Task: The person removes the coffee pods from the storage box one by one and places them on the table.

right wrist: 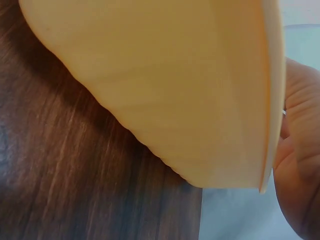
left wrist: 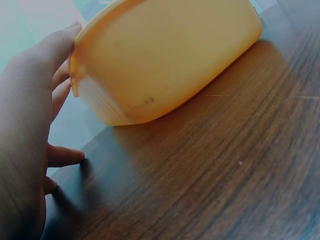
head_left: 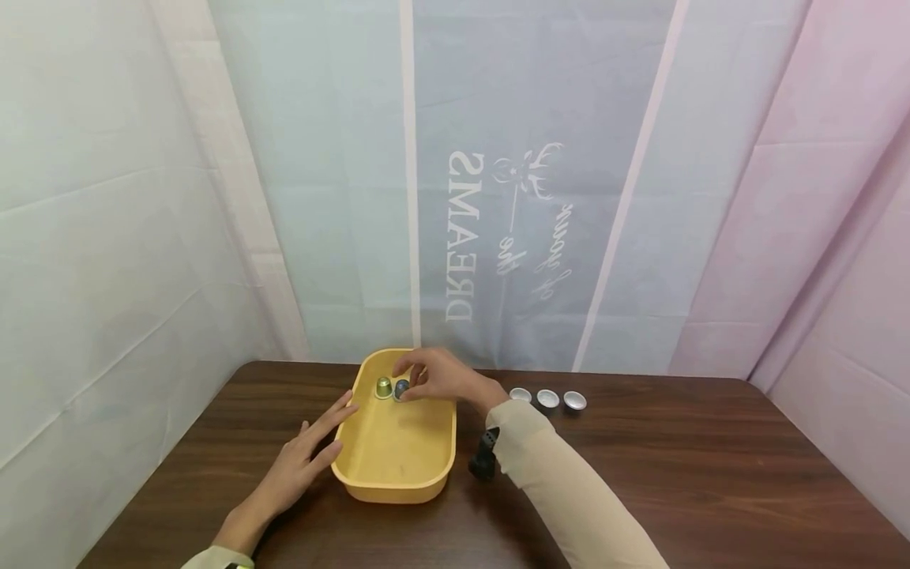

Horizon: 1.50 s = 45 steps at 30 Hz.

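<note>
Inside the yellow plastic tub (head_left: 398,450) a green coffee capsule (head_left: 384,387) and a blue coffee capsule (head_left: 400,388) stand side by side near the far end. My right hand (head_left: 444,375) reaches over the tub's right rim and pinches the blue capsule between thumb and forefinger, partly covering it. With fingers spread, my left hand (head_left: 298,462) rests against the tub's left rim. The left wrist view shows that hand's lower fingertips near the table. In the right wrist view the tub's wall hides the capsules and the fingertips.
Three small capsules (head_left: 547,399) with pale round tops sit in a row on the dark wooden table (head_left: 675,474), right of the tub. A fabric backdrop (head_left: 355,197) with printed lettering hangs behind the table's far edge.
</note>
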### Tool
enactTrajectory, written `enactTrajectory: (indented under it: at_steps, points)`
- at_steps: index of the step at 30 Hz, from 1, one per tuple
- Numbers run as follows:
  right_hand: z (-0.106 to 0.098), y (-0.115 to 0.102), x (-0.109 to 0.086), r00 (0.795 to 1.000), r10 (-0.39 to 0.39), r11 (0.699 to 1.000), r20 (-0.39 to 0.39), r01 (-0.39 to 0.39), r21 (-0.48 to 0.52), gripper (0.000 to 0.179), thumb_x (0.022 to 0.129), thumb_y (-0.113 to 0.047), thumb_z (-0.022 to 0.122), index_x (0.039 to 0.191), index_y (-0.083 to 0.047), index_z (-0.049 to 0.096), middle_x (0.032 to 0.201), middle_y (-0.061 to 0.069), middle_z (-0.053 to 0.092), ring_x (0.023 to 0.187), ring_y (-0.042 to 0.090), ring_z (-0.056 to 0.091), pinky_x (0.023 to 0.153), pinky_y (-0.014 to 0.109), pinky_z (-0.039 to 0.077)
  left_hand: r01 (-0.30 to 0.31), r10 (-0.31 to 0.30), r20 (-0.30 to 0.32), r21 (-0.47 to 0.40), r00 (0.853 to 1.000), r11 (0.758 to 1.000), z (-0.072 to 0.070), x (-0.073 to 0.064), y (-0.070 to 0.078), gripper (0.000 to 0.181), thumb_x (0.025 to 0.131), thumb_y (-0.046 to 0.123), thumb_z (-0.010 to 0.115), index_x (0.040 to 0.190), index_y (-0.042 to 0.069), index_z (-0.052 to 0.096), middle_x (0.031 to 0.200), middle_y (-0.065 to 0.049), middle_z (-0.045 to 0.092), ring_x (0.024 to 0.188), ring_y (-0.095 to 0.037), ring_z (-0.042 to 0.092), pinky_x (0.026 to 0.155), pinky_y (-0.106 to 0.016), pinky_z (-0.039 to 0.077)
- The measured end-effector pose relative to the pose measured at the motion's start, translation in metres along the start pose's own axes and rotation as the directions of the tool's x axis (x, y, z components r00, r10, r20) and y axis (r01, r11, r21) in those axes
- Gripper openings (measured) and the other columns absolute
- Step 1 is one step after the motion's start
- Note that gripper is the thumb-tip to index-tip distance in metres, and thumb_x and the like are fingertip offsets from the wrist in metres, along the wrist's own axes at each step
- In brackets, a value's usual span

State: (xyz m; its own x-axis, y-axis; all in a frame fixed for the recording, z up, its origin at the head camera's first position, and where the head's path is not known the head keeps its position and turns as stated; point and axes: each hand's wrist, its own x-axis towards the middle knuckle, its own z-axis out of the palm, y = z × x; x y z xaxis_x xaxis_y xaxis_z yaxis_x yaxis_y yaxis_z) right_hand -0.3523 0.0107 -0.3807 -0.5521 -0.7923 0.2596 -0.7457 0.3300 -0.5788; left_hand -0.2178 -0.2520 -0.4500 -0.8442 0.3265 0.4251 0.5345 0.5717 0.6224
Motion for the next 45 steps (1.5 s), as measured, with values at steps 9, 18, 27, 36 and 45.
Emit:
enactTrajectory:
  at_steps: [9,18,27,36,45]
  points:
    - [0.001,0.007,0.007,0.997,0.056,0.994,0.058,-0.05,-0.101,0.038,0.077,-0.016,0.082,0.111,-0.009,0.068,0.105,0.003,0.068,0.076,0.006,0.064,0.07,0.017,0.049,-0.017,0.017,0.003,0.007,1.0,1.0,0.001,0.002,0.0,0.05,0.097,0.01,0.051,0.146,0.021,0.042,0.155,0.003,0.027,0.132,-0.037,0.037,0.09,-0.081,0.011]
    - [0.0,0.006,0.012,0.983,0.144,0.98,0.117,-0.125,-0.153,0.041,0.076,-0.015,0.083,0.113,-0.011,0.067,0.109,0.002,0.067,0.079,0.009,0.064,0.07,0.017,0.049,-0.027,0.027,0.014,0.01,1.0,1.0,0.0,0.003,-0.003,0.051,0.097,0.009,0.052,0.146,0.019,0.041,0.156,0.002,0.027,0.134,-0.035,0.035,0.09,-0.081,0.011]
    - [0.0,0.003,0.017,0.964,0.167,0.969,0.206,-0.122,-0.215,0.042,0.077,-0.012,0.08,0.117,-0.013,0.066,0.115,0.0,0.065,0.08,0.01,0.063,0.069,0.017,0.049,-0.036,0.036,0.014,-0.006,0.999,0.999,0.0,0.003,0.0,0.051,0.097,0.011,0.053,0.146,0.019,0.041,0.155,0.001,0.028,0.134,-0.034,0.035,0.09,-0.081,0.012]
    - [0.0,0.002,0.016,0.968,0.107,0.982,0.227,-0.066,-0.178,0.04,0.076,-0.006,0.081,0.114,-0.015,0.071,0.112,-0.003,0.066,0.078,0.012,0.062,0.068,0.017,0.049,-0.036,0.036,0.023,-0.007,0.999,0.999,-0.002,0.004,0.0,0.051,0.097,0.01,0.052,0.146,0.018,0.041,0.156,0.0,0.027,0.134,-0.034,0.035,0.09,-0.082,0.011]
    - [0.001,0.004,0.018,0.966,0.113,0.967,0.232,-0.054,-0.248,0.04,0.076,0.001,0.076,0.112,-0.016,0.072,0.104,-0.006,0.068,0.082,0.014,0.061,0.069,0.017,0.047,-0.032,0.032,0.016,0.004,0.999,0.999,-0.004,0.004,-0.002,0.052,0.096,0.008,0.053,0.146,0.018,0.042,0.155,-0.001,0.028,0.134,-0.033,0.036,0.09,-0.081,0.012]
